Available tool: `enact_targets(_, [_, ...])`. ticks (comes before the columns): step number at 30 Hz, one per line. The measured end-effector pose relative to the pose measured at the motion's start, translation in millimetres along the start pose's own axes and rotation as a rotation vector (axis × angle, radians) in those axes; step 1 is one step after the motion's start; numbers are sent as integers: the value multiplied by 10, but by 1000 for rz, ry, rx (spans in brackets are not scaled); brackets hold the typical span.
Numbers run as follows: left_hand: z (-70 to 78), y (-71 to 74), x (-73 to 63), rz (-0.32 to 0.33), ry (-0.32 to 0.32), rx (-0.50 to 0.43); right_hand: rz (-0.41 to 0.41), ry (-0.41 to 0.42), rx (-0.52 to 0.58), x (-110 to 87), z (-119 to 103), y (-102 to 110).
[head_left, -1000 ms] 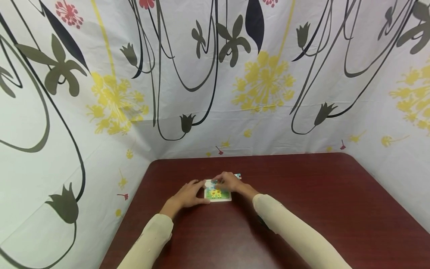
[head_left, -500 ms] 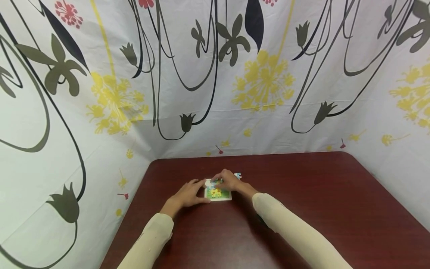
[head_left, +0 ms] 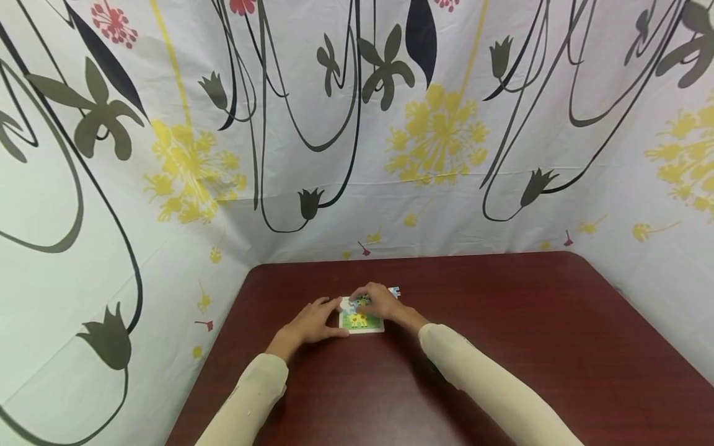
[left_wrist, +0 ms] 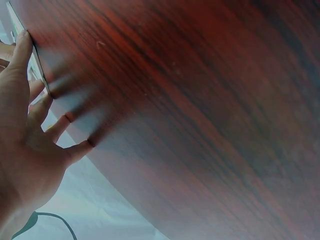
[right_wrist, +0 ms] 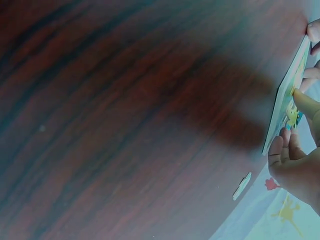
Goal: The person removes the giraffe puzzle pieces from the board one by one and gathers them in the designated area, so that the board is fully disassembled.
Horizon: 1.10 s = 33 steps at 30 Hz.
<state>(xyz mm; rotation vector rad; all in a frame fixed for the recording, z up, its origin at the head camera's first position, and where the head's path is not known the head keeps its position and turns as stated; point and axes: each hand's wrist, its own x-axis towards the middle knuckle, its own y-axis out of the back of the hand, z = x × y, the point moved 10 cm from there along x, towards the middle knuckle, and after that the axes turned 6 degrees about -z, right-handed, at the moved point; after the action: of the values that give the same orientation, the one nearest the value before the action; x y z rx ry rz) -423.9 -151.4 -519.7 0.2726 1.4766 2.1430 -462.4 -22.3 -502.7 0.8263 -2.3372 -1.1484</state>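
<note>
Left hand (head_left: 313,323), spread wide, touches the board (head_left: 368,332) along its left edge; right hand (head_left: 382,301) pinches 1 piece (right_wrist: 292,115); the desk (head_left: 502,341) stretches wider rightward.

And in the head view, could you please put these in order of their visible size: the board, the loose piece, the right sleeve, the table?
1. Table
2. Right sleeve, helped by being nearer the camera
3. Board, partly covered
4. Loose piece, clearly smallest
</note>
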Motion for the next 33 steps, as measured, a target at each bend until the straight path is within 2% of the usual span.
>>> enact_targets(8, [35, 28, -24, 4, -6, -6, 61, 59, -17, -39, -52, 55])
enact_targets(15, [53, 41, -40, 24, -29, -14, 91, 59, 6, -20, -32, 110])
enact_targets(19, [57, 60, -54, 27, -15, -22, 109, 67, 8, -25, -31, 152])
enact_targets(25, [53, 55, -44, 28, -13, -10, 98, 55, 50, -85, -11, 240])
enact_targets(33, [55, 17, -18, 16, -24, -16, 105, 4, 79, -181, 191, 397])
